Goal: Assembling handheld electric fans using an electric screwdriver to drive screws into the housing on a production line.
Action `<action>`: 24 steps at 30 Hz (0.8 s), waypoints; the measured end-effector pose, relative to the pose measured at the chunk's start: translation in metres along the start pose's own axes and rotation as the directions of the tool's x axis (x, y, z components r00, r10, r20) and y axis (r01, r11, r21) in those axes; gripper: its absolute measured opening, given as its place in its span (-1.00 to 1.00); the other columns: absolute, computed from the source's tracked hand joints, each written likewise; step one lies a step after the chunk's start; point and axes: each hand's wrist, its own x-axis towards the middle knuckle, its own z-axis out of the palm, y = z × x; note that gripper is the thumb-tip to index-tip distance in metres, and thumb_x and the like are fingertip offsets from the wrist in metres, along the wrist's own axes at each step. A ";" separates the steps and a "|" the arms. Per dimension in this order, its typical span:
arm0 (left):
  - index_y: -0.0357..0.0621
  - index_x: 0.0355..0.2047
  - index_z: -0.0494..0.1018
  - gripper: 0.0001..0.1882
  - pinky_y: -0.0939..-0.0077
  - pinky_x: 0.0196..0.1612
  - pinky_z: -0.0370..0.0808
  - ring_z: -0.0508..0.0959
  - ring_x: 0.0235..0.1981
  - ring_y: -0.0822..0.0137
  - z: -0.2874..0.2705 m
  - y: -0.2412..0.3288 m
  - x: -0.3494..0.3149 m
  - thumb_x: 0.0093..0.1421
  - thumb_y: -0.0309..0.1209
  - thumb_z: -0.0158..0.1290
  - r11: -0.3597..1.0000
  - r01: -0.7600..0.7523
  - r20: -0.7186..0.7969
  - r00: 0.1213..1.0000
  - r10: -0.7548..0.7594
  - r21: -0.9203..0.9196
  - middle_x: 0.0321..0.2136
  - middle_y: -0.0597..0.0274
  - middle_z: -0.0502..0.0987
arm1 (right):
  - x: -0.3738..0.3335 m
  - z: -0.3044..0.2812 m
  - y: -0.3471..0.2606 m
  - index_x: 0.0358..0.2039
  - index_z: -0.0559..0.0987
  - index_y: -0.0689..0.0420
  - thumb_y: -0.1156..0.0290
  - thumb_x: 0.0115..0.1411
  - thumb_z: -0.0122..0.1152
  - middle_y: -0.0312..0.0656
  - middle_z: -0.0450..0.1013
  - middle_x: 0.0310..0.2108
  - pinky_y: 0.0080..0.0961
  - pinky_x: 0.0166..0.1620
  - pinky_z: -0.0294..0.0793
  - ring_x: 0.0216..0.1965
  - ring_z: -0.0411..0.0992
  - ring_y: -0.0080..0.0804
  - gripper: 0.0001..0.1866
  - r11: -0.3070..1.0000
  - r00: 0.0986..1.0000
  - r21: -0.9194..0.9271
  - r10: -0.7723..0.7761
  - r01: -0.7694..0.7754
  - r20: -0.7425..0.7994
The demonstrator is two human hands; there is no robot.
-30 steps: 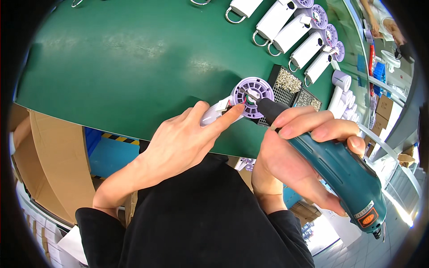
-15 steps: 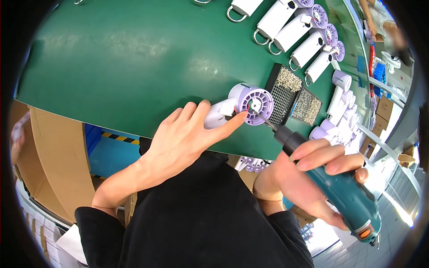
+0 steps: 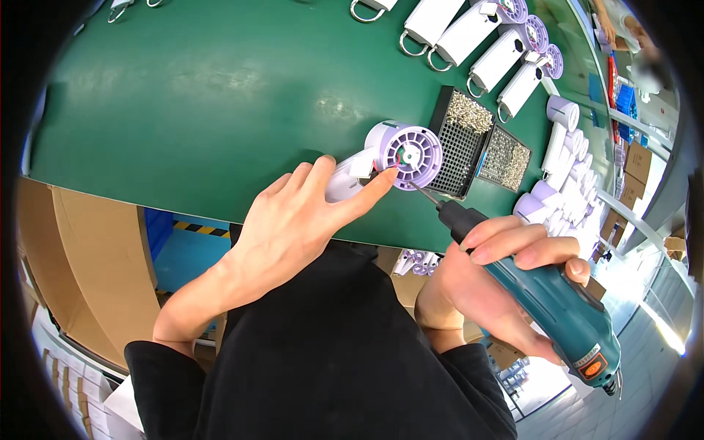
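Note:
A handheld fan body [image 3: 403, 155] with a white handle and a round lilac head lies near the front edge of the green table. My left hand [image 3: 297, 220] is closed around its handle, the index finger reaching to the rim of the head beside a red wire. In my right hand [image 3: 506, 271] is a teal electric screwdriver [image 3: 550, 308] with a black nose. Its thin bit points up and left, the tip at the lower right edge of the fan head. Whether the tip touches the head I cannot tell.
Right of the fan, a black screw tray [image 3: 458, 150] and a smaller screw box [image 3: 506, 158] hold many small screws. More fan bodies [image 3: 466, 33] lie in a slanted row at the far right. White and lilac parts [image 3: 561, 176] are piled by the right edge. Cardboard [image 3: 95, 257] stands at lower left.
The screwdriver bit has drawn back from the centre of the fan head to its lower edge. My left hand still holds the fan. The whole view has shifted slightly.

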 end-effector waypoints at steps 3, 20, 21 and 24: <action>0.19 0.09 0.42 -0.35 0.36 -0.41 0.49 0.45 -0.47 0.18 -0.001 0.002 -0.001 -0.07 -0.58 0.15 1.000 0.012 0.006 1.000 -0.012 -0.018 -0.34 0.07 0.34 | -0.001 0.001 -0.003 0.07 0.27 0.22 -0.41 0.09 -0.13 0.00 0.29 -0.34 -0.16 -0.64 0.38 -0.64 0.33 -0.12 -0.10 1.000 0.999 0.018 0.007 -0.006 -0.038; 0.26 0.22 0.26 -0.20 0.46 -0.47 0.48 0.41 -0.45 0.24 0.001 0.000 -0.001 -0.10 -0.56 0.10 0.999 -0.014 0.041 0.999 0.012 0.043 -0.35 0.11 0.31 | 0.002 0.013 0.019 -0.04 0.27 0.28 -0.50 0.07 -0.21 0.00 0.31 -0.35 -0.26 -0.63 0.41 -0.66 0.38 -0.16 -0.05 0.987 0.989 -0.158 0.003 0.021 0.147; 0.26 0.22 0.26 -0.20 0.46 -0.47 0.48 0.41 -0.45 0.24 0.001 0.000 -0.001 -0.10 -0.56 0.10 0.999 -0.012 0.039 0.999 0.010 0.041 -0.35 0.11 0.31 | 0.002 0.014 0.019 -0.03 0.27 0.27 -0.50 0.08 -0.23 0.00 0.30 -0.36 -0.27 -0.64 0.41 -0.68 0.37 -0.17 -0.05 0.982 0.991 -0.186 -0.014 0.038 0.131; 0.25 0.22 0.26 -0.21 0.48 -0.47 0.48 0.41 -0.45 0.25 0.001 0.000 -0.001 -0.09 -0.55 0.10 0.998 -0.020 0.046 0.999 0.018 0.052 -0.36 0.10 0.31 | 0.003 0.019 0.021 -0.01 0.25 0.25 -0.45 0.12 -0.24 0.00 0.30 -0.37 -0.30 -0.67 0.40 -0.70 0.35 -0.20 -0.10 0.972 0.994 -0.228 -0.039 0.062 0.103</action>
